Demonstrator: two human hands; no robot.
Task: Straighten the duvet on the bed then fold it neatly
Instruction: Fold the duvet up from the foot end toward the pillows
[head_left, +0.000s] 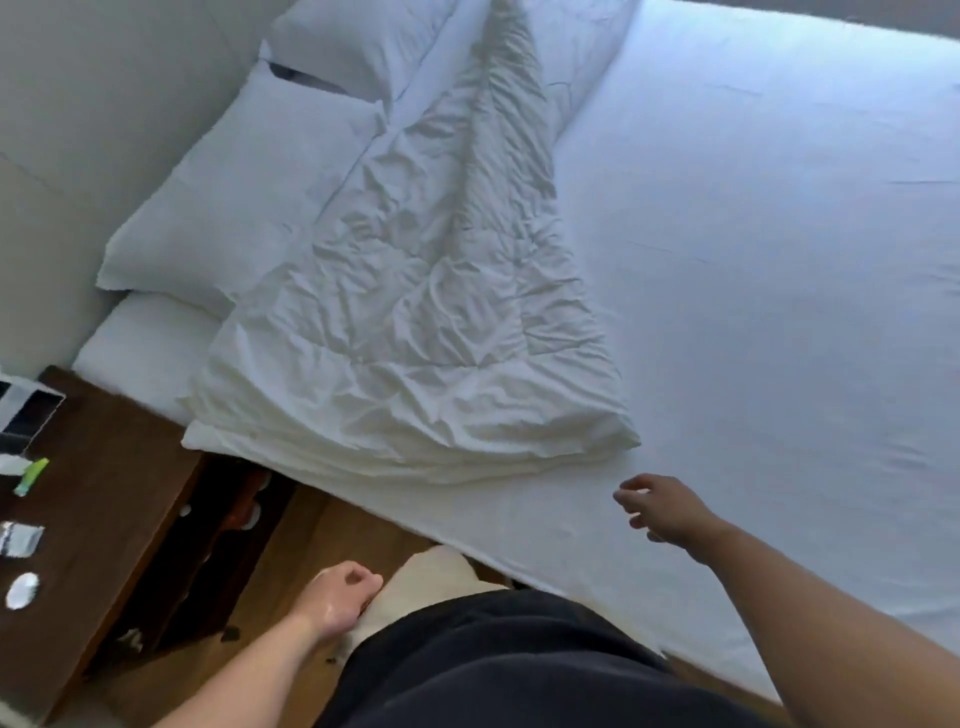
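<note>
- Duvet (415, 332) bunched in a long crumpled strip on the bed (753, 260), near end at the mattress edge, far end up across the pillows (249, 208).
- Long axis away from the body, wide near, narrow far.
- Right hand (662, 506) nearer, loosely spread, empty, just beside the near right corner.
- Left hand (340, 595) curled, holding nothing visible, low by the hip, well apart.
- Probably next: grasp of the near corners.

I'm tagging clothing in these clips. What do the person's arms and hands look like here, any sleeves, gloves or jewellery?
Both forearms are bare up to the frame edge, no sleeves showing. The left hand and right hand wear no gloves; no watch or rings are visible, though the picture is soft.
</note>
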